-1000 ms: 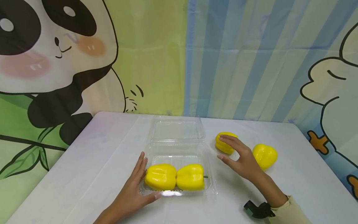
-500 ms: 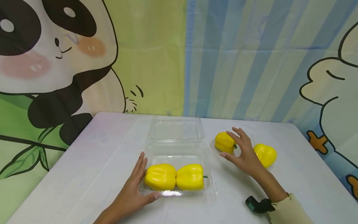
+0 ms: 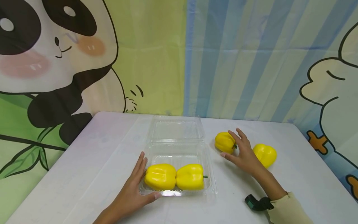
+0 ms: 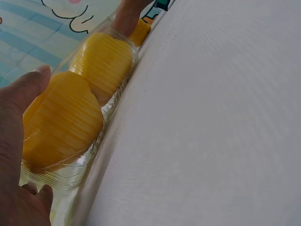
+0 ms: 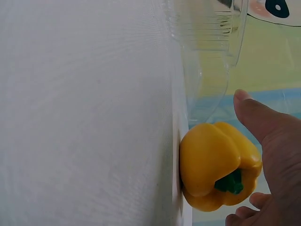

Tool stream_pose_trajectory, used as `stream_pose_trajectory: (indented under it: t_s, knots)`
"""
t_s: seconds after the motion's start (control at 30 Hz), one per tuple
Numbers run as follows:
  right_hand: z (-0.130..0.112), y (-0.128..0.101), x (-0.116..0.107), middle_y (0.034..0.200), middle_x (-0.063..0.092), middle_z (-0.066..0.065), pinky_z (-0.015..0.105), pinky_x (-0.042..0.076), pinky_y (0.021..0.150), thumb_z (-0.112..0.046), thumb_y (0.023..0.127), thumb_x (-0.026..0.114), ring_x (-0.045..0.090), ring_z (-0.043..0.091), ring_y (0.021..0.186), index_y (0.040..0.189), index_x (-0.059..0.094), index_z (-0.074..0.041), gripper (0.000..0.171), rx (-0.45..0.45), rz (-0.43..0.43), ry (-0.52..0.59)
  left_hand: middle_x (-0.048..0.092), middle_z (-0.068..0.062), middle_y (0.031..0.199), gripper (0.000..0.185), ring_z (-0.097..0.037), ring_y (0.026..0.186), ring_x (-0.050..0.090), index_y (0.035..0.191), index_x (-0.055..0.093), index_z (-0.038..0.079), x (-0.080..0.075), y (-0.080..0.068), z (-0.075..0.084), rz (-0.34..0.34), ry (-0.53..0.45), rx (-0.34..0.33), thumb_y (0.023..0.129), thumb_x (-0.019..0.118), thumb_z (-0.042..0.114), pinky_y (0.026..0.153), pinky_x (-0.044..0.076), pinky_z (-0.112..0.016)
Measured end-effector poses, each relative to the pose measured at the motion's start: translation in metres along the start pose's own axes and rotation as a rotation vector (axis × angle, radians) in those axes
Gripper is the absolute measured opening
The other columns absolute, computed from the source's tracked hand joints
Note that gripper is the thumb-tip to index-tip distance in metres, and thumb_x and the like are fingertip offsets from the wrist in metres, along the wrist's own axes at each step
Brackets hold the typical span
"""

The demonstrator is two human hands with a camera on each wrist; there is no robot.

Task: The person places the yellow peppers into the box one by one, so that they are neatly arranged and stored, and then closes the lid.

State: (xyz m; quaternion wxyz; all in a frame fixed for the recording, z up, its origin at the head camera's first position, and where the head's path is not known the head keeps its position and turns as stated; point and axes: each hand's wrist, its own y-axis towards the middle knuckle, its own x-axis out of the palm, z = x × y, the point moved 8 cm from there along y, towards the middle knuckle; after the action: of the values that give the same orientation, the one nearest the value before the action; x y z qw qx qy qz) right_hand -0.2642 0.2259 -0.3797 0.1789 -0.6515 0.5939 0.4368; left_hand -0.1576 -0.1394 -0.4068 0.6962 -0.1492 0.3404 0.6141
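Note:
My left hand (image 3: pixel 132 186) rests against the left side of a clear plastic clamshell box (image 3: pixel 179 158), its fingers and thumb spread along the edge. Inside the box's front half, two yellow bell peppers, the left one (image 3: pixel 160 177) and the right one (image 3: pixel 190 177), lie side by side. My right hand (image 3: pixel 246 155) hovers beside a third yellow bell pepper (image 3: pixel 224 142), to the right of the box. Thumb and fingers are parted around that pepper's stem side. In the right wrist view its green stem (image 5: pixel 230 182) faces the palm, and the hand seems apart from it.
Another yellow bell pepper (image 3: pixel 265 155) lies right of my right hand, partly behind the wrist. The box's lid (image 3: pixel 176 129) is folded back toward the rear of the white table (image 3: pixel 92 177). A cartoon-printed curtain (image 3: pixel 223 62) hangs behind. A black device (image 3: pixel 258 203) sits on my right wrist.
My right hand has drawn slightly right from over the third pepper, and its fingers have lifted. That pepper's stem now shows. The left hand and the box stay put.

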Motion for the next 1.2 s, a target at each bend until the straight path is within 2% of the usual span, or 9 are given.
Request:
stream_pose_trajectory:
  t_s: [0.17,0.37,0.47,0.63,1.2]
  knots:
    - [0.001,0.001,0.004,0.157,0.014,0.023,0.069,0.032,0.099,-0.036,0.081,0.080,0.022,0.049,0.138,0.150,0.036,-0.014,0.084,0.005,-0.044,0.013,-0.001,-0.003,0.163,0.113,-0.037,0.141,0.024,0.154,0.019,0.000,0.000,0.000,0.000,0.001,-0.002,-0.002,0.073,0.081,0.050,0.103,0.027,-0.060]
    - [-0.003,0.002,0.001,0.154,0.020,0.028,0.068,0.032,0.100,-0.027,0.083,0.079,0.027,0.050,0.135,0.148,0.039,-0.010,0.079,-0.016,-0.032,0.018,-0.002,-0.003,0.163,0.113,-0.038,0.140,0.026,0.154,0.018,-0.001,0.000,0.000,0.000,0.003,0.002,0.013,0.074,0.081,0.049,0.103,0.028,-0.058]
    - [-0.003,0.004,-0.002,0.150,0.029,0.027,0.065,0.036,0.099,-0.020,0.085,0.077,0.036,0.047,0.131,0.145,0.045,-0.008,0.069,0.000,-0.007,0.006,-0.001,-0.003,0.163,0.113,-0.037,0.139,0.027,0.153,0.018,-0.001,0.000,0.000,0.000,0.008,0.008,0.020,0.073,0.082,0.048,0.103,0.028,-0.059]
    - [-0.001,0.006,-0.006,0.142,0.043,0.023,0.056,0.047,0.093,-0.014,0.088,0.074,0.052,0.039,0.113,0.137,0.054,-0.006,0.054,0.046,0.033,-0.007,0.000,-0.004,0.163,0.113,-0.037,0.139,0.028,0.153,0.019,-0.001,0.000,0.000,0.000,0.010,0.014,0.023,0.073,0.082,0.048,0.102,0.029,-0.057]
    - [0.000,0.007,-0.008,0.141,0.045,0.024,0.054,0.046,0.094,-0.012,0.085,0.076,0.049,0.043,0.122,0.132,0.059,-0.004,0.051,0.024,0.057,0.023,-0.001,-0.004,0.163,0.113,-0.038,0.140,0.025,0.153,0.019,-0.001,-0.001,0.000,0.000,0.017,0.013,0.032,0.073,0.082,0.047,0.102,0.028,-0.057]
